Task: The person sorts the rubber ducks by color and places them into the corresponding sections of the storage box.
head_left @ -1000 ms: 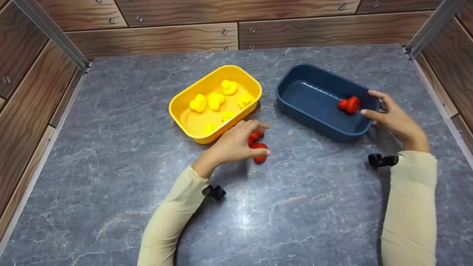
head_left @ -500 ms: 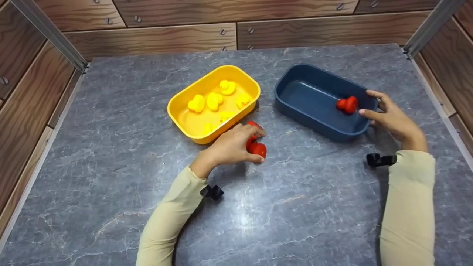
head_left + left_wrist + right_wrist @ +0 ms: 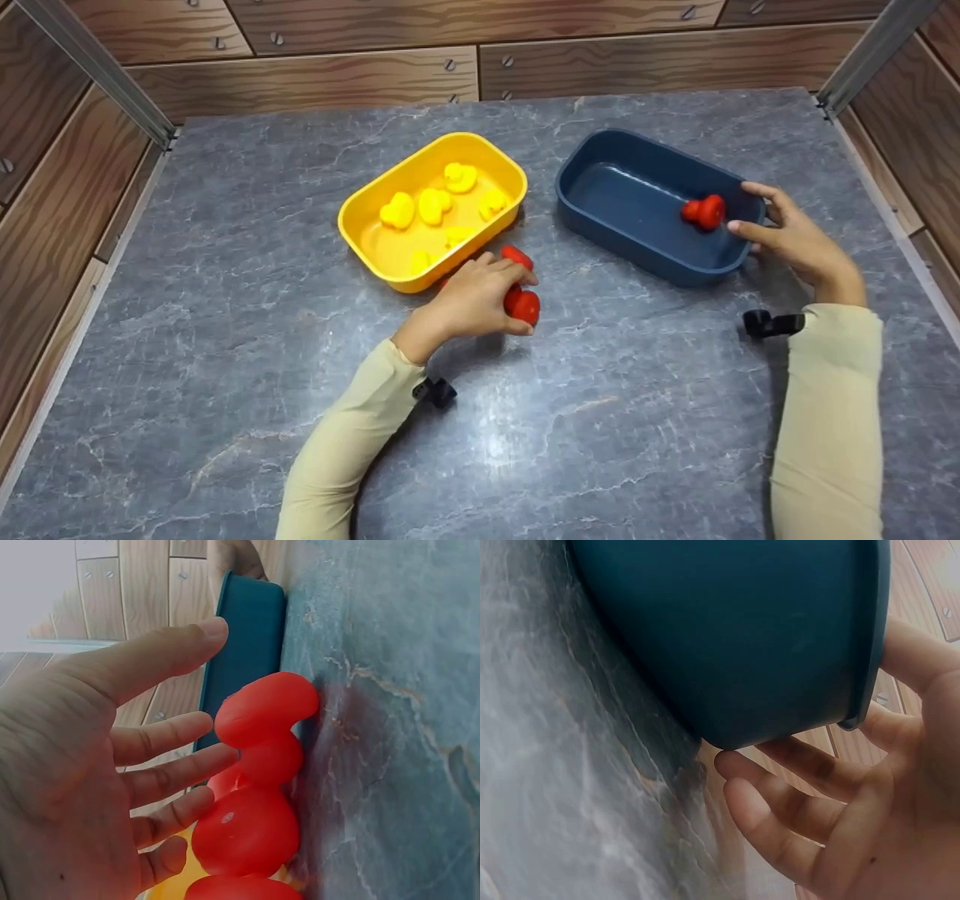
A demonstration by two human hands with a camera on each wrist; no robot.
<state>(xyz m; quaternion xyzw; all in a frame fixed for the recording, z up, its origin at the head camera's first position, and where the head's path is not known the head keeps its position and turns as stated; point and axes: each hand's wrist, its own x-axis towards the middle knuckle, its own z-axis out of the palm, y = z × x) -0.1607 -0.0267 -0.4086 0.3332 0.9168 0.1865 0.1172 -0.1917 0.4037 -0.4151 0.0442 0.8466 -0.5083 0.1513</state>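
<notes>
My left hand [image 3: 474, 298] hovers over a small cluster of red rounded, duck-like toys [image 3: 247, 832] on the table, just in front of the yellow bin [image 3: 373, 274]. Its fingers are loosely bent and spread, with the thumb apart; in the left wrist view the fingertips come right up to the toys. Part of the cluster is hidden under the hand. My right hand [image 3: 806, 244] grips the right end of the dark blue bin [image 3: 622, 238], thumb at the rim, other fingers along the outer wall. One red toy [image 3: 705, 213] lies inside this bin near the thumb.
Several yellow toy ducks [image 3: 435, 205] lie in the yellow bin. Both bins stand on a grey marbled tabletop [image 3: 600, 450], with a gap between them. Wood-patterned walls [image 3: 315, 82] enclose the back and sides.
My left fingers and thumb have drawn in a little over the red toys, and more red shows beyond the fingers. The right hand keeps its place on the blue bin.
</notes>
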